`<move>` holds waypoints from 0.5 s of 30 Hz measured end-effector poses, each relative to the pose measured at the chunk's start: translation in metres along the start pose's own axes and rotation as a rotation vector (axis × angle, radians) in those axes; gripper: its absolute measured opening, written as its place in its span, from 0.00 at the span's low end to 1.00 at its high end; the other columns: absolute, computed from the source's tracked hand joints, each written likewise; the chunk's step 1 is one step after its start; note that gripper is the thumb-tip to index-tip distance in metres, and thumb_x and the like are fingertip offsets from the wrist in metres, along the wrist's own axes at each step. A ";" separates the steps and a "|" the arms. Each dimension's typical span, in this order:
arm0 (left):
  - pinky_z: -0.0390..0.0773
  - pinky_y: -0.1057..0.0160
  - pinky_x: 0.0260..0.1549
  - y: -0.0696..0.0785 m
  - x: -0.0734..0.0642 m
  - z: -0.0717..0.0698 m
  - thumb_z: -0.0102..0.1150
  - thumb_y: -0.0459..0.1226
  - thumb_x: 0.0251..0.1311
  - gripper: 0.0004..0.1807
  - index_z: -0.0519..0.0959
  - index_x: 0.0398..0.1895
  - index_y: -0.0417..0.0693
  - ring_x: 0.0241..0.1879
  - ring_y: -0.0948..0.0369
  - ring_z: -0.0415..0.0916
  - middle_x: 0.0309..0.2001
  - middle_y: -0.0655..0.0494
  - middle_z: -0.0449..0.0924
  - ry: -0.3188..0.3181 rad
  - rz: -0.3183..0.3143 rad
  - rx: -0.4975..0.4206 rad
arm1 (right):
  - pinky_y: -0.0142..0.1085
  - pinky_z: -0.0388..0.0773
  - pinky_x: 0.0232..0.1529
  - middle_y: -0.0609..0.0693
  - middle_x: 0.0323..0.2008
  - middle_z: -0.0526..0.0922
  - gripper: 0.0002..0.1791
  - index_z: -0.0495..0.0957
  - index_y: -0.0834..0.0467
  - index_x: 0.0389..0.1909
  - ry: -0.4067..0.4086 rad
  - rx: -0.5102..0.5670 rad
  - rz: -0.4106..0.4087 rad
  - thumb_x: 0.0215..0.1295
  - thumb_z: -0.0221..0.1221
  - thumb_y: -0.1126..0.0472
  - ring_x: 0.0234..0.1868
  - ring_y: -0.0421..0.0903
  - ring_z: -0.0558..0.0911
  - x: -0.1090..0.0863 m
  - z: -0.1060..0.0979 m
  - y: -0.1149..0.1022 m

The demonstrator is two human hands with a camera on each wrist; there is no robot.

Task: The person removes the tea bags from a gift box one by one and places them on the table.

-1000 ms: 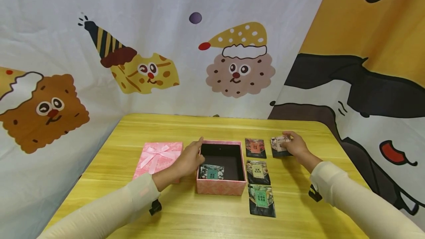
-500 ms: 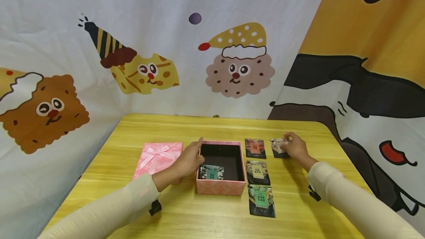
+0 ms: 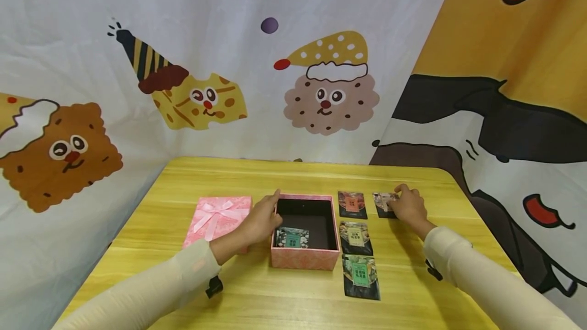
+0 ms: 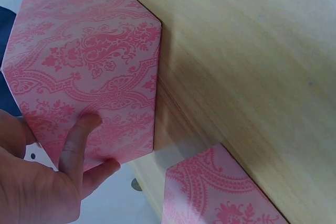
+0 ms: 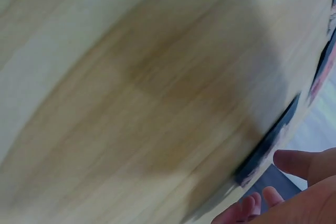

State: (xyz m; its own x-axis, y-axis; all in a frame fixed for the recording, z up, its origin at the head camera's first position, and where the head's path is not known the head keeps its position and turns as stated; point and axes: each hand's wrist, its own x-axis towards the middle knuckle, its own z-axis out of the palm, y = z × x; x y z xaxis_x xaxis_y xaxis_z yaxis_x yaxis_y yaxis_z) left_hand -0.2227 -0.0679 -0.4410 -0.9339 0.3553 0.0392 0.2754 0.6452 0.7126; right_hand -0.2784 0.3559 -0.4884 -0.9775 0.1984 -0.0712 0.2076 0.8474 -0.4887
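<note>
My left hand (image 3: 260, 220) grips the left wall of an open pink box (image 3: 304, 259) with a black inside. In the left wrist view, its fingers lie against the patterned outer wall of the box (image 4: 100, 61), with the thumb partly hidden past the edge. A tea packet with a teal label (image 3: 293, 238) lies inside, near the front. My right hand (image 3: 409, 206) is over the right end of a tea packet with a pale pink label (image 3: 384, 211), covering part of it. In the right wrist view, the thumb stands apart from the fingers beside that packet (image 5: 265, 150), which lies flat on the table.
Right of the box lie flat tea packets with red (image 3: 352, 204), yellow (image 3: 356, 238) and green (image 3: 361, 277) labels, in a column. The pink lid with a ribbon bow (image 3: 217, 213) lies to the left, partly behind the left forearm. A printed curtain (image 3: 257, 146) hangs behind the table.
My right hand has shifted slightly toward me and right, over the pale pink packet, and its fingers have loosened. The left hand and the box have stayed put.
</note>
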 end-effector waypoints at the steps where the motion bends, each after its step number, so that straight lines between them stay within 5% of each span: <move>1: 0.73 0.58 0.36 0.000 0.000 0.000 0.56 0.25 0.62 0.42 0.53 0.80 0.33 0.28 0.58 0.66 0.73 0.31 0.64 -0.004 -0.003 -0.003 | 0.57 0.72 0.39 0.74 0.60 0.65 0.26 0.65 0.65 0.67 0.003 0.004 -0.006 0.75 0.55 0.55 0.53 0.72 0.70 0.000 0.000 0.000; 5: 0.72 0.57 0.38 0.000 0.000 0.000 0.56 0.25 0.62 0.42 0.54 0.80 0.33 0.37 0.55 0.71 0.73 0.31 0.65 0.003 0.004 0.004 | 0.52 0.73 0.36 0.73 0.56 0.69 0.25 0.67 0.67 0.66 0.025 0.017 -0.037 0.75 0.52 0.57 0.47 0.67 0.74 -0.001 -0.002 -0.002; 15: 0.72 0.58 0.37 0.000 0.000 0.001 0.56 0.25 0.63 0.42 0.54 0.80 0.33 0.31 0.58 0.67 0.73 0.31 0.65 0.001 0.008 0.003 | 0.43 0.77 0.30 0.72 0.52 0.79 0.24 0.67 0.70 0.65 0.003 0.095 -0.096 0.76 0.55 0.59 0.38 0.57 0.82 -0.004 -0.008 -0.007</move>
State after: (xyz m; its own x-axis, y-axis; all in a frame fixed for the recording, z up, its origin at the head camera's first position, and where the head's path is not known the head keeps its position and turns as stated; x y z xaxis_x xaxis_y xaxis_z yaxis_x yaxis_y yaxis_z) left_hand -0.2229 -0.0678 -0.4418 -0.9318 0.3600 0.0452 0.2834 0.6444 0.7102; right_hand -0.2755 0.3529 -0.4772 -0.9926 0.1199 -0.0179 0.1084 0.8123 -0.5730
